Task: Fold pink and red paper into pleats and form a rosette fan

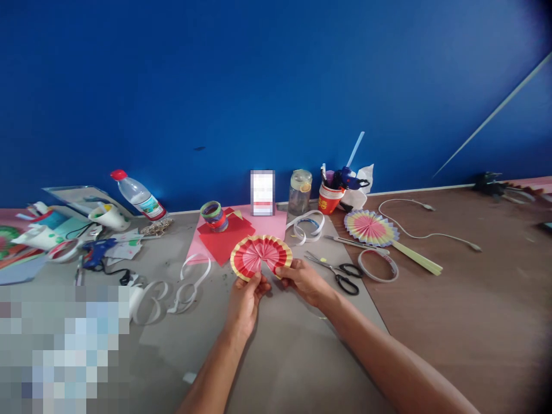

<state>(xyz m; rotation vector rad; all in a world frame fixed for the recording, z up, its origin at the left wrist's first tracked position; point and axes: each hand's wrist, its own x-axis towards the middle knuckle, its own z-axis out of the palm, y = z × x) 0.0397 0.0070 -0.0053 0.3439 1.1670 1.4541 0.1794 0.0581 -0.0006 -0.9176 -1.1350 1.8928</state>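
Observation:
Between my two hands is a pleated paper fan (261,251), pink in the middle, then red, with a yellow rim. It is spread nearly into a full round, with a gap at the bottom. My left hand (250,296) pinches the fan's lower left edge by the gap. On the other side, my right hand (297,276) grips the lower right edge. Black-handled scissors (340,273) lie partly open just right of my right hand. Behind the fan, red paper (215,241) rests on a pink sheet (276,223).
Tape rolls (378,265) and a finished-looking fan with a stick (371,229) lie to the right, near a white cable (409,233). At the back stand a glass jar (301,192) and a red cup (330,198) of tools. Left are a plastic bottle (140,195) and a glue gun (97,253).

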